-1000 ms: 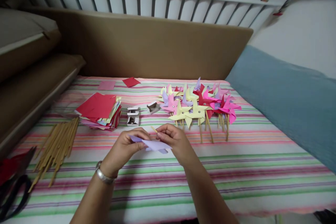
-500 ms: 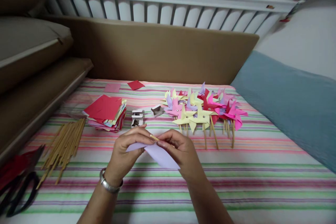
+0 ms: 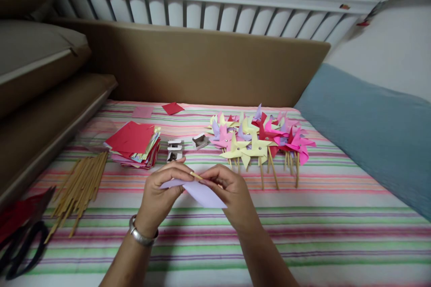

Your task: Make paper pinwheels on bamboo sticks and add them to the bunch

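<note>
A pale purple paper pinwheel [image 3: 205, 194] is held between my two hands above the striped cloth. My left hand [image 3: 164, 193] is closed on its left side, the thumb underneath and the fingers over the top. Pinched at its right is my right hand [image 3: 229, 188], with the thumb and fingers near the centre. The tip of a thin wooden stick [image 3: 195, 175] shows between the fingertips of both hands. The rest of the stick is hidden, and I cannot tell how it meets the paper.
Finished pinwheels [image 3: 259, 139] lie to the right on the striped cloth [image 3: 303, 242]. Leftward are stacked paper squares [image 3: 131, 139], wooden sticks [image 3: 81, 188] and black-handled scissors [image 3: 27, 246]. Small open boxes [image 3: 174, 149] sit beyond my hands. A brown panel [image 3: 208, 67] stands behind.
Both hands keep their grip on the purple pinwheel, with only slight finger movement. The whole view has shifted a little.
</note>
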### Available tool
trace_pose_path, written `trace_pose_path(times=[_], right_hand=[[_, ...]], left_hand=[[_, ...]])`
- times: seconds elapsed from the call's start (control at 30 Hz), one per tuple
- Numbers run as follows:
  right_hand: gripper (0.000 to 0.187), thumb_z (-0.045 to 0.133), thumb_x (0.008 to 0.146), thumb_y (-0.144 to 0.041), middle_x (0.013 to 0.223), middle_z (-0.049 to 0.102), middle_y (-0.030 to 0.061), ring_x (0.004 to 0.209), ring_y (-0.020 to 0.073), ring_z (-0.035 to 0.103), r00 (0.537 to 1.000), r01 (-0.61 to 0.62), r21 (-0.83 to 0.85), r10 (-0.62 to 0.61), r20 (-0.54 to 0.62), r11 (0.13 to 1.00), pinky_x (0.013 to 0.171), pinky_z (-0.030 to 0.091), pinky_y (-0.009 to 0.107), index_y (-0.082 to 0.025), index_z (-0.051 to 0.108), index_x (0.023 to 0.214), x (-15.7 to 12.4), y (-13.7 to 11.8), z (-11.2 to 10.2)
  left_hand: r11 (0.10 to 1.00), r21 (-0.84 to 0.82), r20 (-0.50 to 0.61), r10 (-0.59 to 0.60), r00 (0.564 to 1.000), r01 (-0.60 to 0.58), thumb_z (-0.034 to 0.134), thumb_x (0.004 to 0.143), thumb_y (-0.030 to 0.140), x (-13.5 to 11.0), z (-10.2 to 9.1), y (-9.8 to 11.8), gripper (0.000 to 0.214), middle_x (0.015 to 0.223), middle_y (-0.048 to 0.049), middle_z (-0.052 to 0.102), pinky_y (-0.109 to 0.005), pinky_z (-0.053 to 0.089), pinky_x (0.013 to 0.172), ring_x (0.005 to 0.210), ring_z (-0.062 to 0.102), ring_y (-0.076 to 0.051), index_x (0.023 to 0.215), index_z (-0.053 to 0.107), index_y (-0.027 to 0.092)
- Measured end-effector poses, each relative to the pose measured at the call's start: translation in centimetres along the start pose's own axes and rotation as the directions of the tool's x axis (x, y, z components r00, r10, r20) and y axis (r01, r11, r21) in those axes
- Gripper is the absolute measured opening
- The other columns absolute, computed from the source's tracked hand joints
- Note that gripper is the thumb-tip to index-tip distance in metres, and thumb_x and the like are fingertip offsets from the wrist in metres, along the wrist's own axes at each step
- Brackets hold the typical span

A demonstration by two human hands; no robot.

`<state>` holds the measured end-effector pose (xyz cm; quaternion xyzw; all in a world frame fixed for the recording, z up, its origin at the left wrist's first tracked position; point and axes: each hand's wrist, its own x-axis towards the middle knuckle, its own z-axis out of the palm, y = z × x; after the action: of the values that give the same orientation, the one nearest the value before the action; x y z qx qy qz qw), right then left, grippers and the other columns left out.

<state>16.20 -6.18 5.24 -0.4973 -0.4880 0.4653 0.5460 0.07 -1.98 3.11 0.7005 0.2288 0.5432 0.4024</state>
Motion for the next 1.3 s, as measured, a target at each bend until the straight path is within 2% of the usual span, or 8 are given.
trace_pose_path(times=[0.23, 0.43, 0.83, 1.3], right_hand=[[0.016, 0.071, 0.070, -0.034, 0.074, 0.066, 0.0033, 0.065, 0.0141, 0.060, 1.000, 0.029, -0.041, -0.030, -0.007, 0.999, 0.058, 0.046, 0.024, -0.019, 0.069, 0.070, 0.08, 0.01, 0.03], [0.012, 0.071, 0.070, -0.030, 0.074, 0.065, 0.0026, 0.066, 0.0137, 0.060, 1.000, 0.012, -0.026, -0.012, 0.002, 1.000, 0.057, 0.045, 0.023, -0.018, 0.069, 0.071, 0.09, -0.11, 0.05], [0.015, 0.071, 0.070, -0.032, 0.076, 0.066, 0.0040, 0.067, 0.0152, 0.061, 0.999, -0.042, 0.024, 0.041, 0.020, 0.999, 0.058, 0.045, 0.024, -0.017, 0.068, 0.073, 0.02, 0.12, 0.11], [0.015, 0.071, 0.070, -0.033, 0.077, 0.068, 0.0054, 0.071, 0.0177, 0.063, 1.000, 0.001, -0.025, -0.001, -0.011, 1.000, 0.062, 0.047, 0.027, -0.019, 0.068, 0.072, 0.07, 0.25, 0.13]], left_hand=[[1.000, 0.000, -0.002, -0.021, 1.000, 0.021, 0.067, 0.076, 0.018, 0.00, -0.01, 0.02, 0.009, 0.083, -0.0007, 0.071, -0.046, 0.036, 0.102, 0.081, 0.064, -0.018, 0.082, 0.070, 0.023], [1.000, -0.005, -0.005, -0.026, 1.000, 0.026, 0.068, 0.074, 0.016, -0.05, -0.03, -0.09, 0.010, 0.083, 0.0000, 0.071, -0.045, 0.035, 0.103, 0.081, 0.064, -0.017, 0.081, 0.070, 0.023], [0.999, -0.006, -0.023, -0.053, 0.998, 0.052, 0.068, 0.074, 0.017, -0.14, 0.01, -0.16, 0.009, 0.082, -0.0008, 0.071, -0.046, 0.035, 0.103, 0.081, 0.064, -0.018, 0.080, 0.071, 0.024], [0.996, 0.022, -0.040, -0.084, 0.996, 0.085, 0.070, 0.073, 0.025, -0.10, -0.01, -0.25, 0.004, 0.079, -0.0037, 0.072, -0.049, 0.037, 0.102, 0.079, 0.064, -0.020, 0.076, 0.071, 0.022]])
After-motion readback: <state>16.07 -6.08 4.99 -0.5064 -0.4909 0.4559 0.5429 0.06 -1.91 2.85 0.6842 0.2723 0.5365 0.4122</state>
